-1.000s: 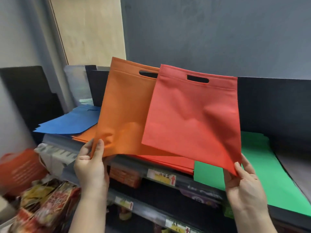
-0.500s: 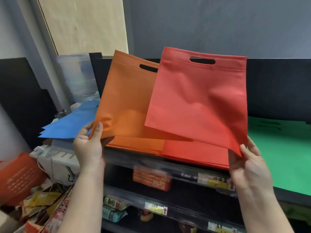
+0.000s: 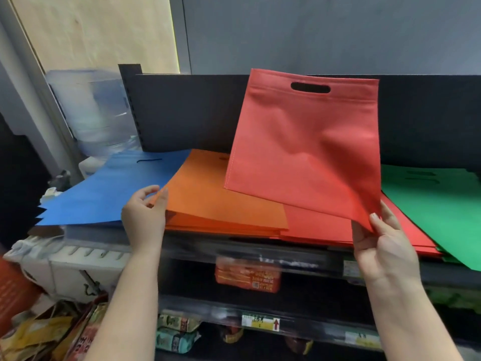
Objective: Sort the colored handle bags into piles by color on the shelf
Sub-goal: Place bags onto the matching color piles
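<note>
Fingers of the right hand (image 3: pixel 382 246) pinched the raised red bag (image 3: pixel 307 149) (bottom corner); the left hand (image 3: pixel 144 214), fingers loosely spread, touched the orange pile (image 3: pixel 216 201).

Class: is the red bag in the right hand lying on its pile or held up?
Held up: right hand pinches red bag corner.

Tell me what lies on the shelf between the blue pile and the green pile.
In the head view, the orange pile next to the blue pile, then the red pile against the green pile, lie between them.
</note>
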A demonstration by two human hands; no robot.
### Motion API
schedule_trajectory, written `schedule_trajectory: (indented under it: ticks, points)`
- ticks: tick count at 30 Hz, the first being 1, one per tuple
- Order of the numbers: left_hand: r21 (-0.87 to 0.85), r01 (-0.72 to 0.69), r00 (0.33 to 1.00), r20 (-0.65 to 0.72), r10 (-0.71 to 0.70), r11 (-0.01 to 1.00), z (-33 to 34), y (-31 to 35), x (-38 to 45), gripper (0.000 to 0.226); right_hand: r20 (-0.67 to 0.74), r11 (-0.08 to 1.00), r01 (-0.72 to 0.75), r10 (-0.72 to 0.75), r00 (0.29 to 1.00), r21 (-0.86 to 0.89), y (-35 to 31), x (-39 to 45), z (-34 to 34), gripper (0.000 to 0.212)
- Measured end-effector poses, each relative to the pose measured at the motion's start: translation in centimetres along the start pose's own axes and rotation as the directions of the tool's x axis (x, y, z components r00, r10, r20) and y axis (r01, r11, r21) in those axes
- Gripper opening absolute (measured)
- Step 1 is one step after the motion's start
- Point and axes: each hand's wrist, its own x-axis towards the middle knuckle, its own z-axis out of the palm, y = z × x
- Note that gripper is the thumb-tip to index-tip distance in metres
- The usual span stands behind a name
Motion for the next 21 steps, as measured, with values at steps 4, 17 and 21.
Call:
schedule_trajectory:
  ticks: [4,17,21]
  points:
    - [0.154,-0.227,0.970,-0.055,0.238,0.962,-1.2,1.8,-0.5,0.030,-0.005,1.000,0.028,-0.028,1.000,-0.001,0.1,-0.1,0.1,0.031]
    - [-0.411,0.081,0.853,0.500,0.150,0.908,5.9,9.7,-6.5,0.021,-0.025,0.940,0.272,-0.283,0.959,-0.205,-4.5,0.6,-2.0,0.029]
    - [-0.299,-0.069,0.847,0.487,0.214,0.952,7.9,9.9,-7.7,0.026,0.098,0.615,0.405,-0.470,0.877,-0.676,-6.9,2.3,-3.7,0.022]
